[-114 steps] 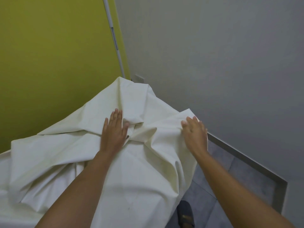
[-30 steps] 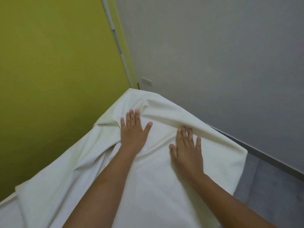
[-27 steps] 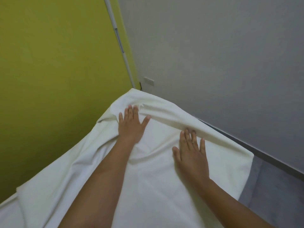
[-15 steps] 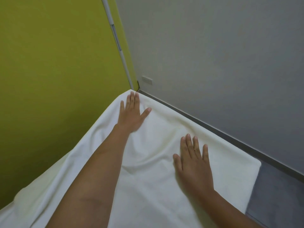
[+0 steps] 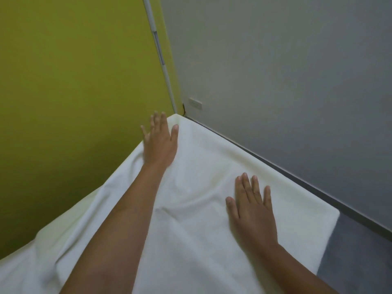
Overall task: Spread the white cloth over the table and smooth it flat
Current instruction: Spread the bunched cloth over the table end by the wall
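Left hand [image 5: 160, 143]: flat, fingers spread, gripping nothing, pressing the white cloth [image 5: 203, 240] at its far corner.
Right hand [image 5: 251, 211]: flat, likewise empty, palm down.
White cloth: under both palms; soft folds between them.

I have a single view to work from — the head camera, worn high and tilted forward and down over the white cloth [image 5: 201, 240], near enough that both forearms fill the lower frame. It faces the room corner where the yellow-green wall [image 5: 74, 92] meets the grey wall [image 5: 286, 81] — the wide lens bends their edges. No second view overlaps it.
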The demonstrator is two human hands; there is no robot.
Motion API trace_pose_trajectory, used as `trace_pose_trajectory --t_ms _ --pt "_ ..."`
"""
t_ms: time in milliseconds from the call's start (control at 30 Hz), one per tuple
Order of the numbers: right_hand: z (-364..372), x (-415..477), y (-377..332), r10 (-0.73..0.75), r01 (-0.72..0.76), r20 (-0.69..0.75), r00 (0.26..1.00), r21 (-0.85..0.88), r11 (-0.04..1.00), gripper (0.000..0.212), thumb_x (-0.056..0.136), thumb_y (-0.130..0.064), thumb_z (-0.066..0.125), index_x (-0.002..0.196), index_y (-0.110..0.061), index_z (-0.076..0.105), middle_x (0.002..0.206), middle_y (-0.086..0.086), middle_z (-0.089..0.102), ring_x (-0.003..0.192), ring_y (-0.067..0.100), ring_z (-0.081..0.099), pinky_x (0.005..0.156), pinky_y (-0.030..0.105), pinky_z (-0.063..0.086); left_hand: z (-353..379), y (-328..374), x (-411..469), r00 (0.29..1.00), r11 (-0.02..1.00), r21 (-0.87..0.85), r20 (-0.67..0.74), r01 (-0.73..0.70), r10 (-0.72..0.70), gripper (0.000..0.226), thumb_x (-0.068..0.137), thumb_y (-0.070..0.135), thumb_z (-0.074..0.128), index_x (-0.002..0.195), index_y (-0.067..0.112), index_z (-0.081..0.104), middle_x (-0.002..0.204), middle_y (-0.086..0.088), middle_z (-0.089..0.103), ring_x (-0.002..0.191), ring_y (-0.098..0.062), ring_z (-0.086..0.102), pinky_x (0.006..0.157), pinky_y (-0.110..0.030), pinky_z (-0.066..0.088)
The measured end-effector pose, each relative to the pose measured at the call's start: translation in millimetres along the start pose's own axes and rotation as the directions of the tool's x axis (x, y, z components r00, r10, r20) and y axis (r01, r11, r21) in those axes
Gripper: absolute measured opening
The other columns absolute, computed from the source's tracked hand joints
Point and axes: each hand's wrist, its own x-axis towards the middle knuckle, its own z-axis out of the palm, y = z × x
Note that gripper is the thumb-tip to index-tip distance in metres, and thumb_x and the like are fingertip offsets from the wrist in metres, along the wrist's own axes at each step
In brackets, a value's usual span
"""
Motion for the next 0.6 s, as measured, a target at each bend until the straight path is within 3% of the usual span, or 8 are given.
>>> trace_pose_trajectory --t_ms 67,133,200,300,400,467,600 --pt "0.9 0.0 -0.1 0.003 -0.003 -0.001 1.0 0.004 1.0 0.063 0.096 -0.048 0.006 0.153 -0.021 0.004 0.161 -0.006 -0.004 0.144 0.008 -0.022 0.117 0.04 -0.015 -14.5 -27.8 -25.7 0.975 0.982 0.02 -0.126 0.186 -0.182 0.064 0.101 0.044 0.019 0.151 0.006 0.008 0.16 -0.013 0.007 0.148 -0.024 0.003 0.117 -0.05 -0.002" --pt "1.6 0.3 -0.2 0.003 -0.003 -0.001 1.0 -0.004 1.0 0.063 0.097 -0.048 0.008 0.153 -0.021 0.004 0.161 -0.006 -0.003 0.144 0.008 -0.022 0.117 0.039 -0.016 -30.7 -55.6 -51.4 0.907 0.91 -0.039 -0.076 0.412 -0.414 0.063 0.101 0.042 0.017 0.15 0.004 0.009 0.159 -0.015 0.013 0.147 -0.027 0.009 0.118 -0.053 0.002" --pt "1.3 0.4 0.4 0.003 -0.003 -0.005 1.0 -0.002 1.0 0.062 0.097 -0.047 0.01 0.153 -0.02 0.005 0.161 -0.006 -0.003 0.144 0.008 -0.021 0.117 0.04 -0.015 -38.2 -69.0 -78.6 0.865 0.864 -0.045 0.014 0.502 -0.502 0.056 0.102 0.035 0.014 0.148 0.004 0.02 0.155 -0.015 0.026 0.144 -0.028 0.021 0.117 -0.052 0.01" --pt "0.8 -0.8 -0.2 0.004 -0.003 -0.017 1.0 0.009 1.0 0.062 0.097 -0.046 0.012 0.152 -0.02 0.007 0.161 -0.006 0.0 0.145 0.007 -0.017 0.117 0.039 -0.015 -29.8 -53.6 -112.1 0.942 0.946 0.002 0.088 0.325 -0.324 0.047 0.102 0.022 0.019 0.143 0.004 0.033 0.149 -0.014 0.038 0.139 -0.026 0.031 0.115 -0.046 0.019" --pt "0.9 -0.9 -1.7 0.004 -0.004 -0.022 1.0 0.006 1.0 0.061 0.097 -0.045 0.014 0.152 -0.02 0.008 0.161 -0.005 0.001 0.145 0.008 -0.015 0.117 0.039 -0.014 -20.7 -41.6 -123.7 0.958 0.975 0.018 0.183 0.222 -0.222 0.051 0.103 0.032 0.019 0.146 0.008 0.032 0.155 -0.009 0.029 0.145 -0.021 0.021 0.118 -0.04 0.012" --pt "0.7 -0.4 -1.7 0.005 -0.004 -0.017 1.0 0.009 1.0 0.061 0.097 -0.045 0.015 0.152 -0.02 0.008 0.161 -0.005 0.002 0.146 0.008 -0.014 0.118 0.04 -0.012 -12.8 -46.9 -122.5 0.947 0.975 0.087 0.234 0.203 -0.218 0.055 0.102 0.036 0.013 0.15 0.01 0.022 0.159 -0.008 0.016 0.148 -0.02 0.009 0.118 -0.043 0.007" --pt "0.0 -1.9 -1.3 0.005 -0.005 -0.012 1.0 0.009 1.0 0.061 0.097 -0.045 0.014 0.152 -0.02 0.008 0.161 -0.006 0.002 0.146 0.007 -0.014 0.119 0.041 -0.01 -12.1 -77.6 -98.8 0.93 0.959 0.063 0.232 0.276 -0.284 0.067 0.098 0.052 0.009 0.152 0.013 0.007 0.161 -0.003 0.001 0.148 -0.017 -0.001 0.118 -0.043 -0.001"
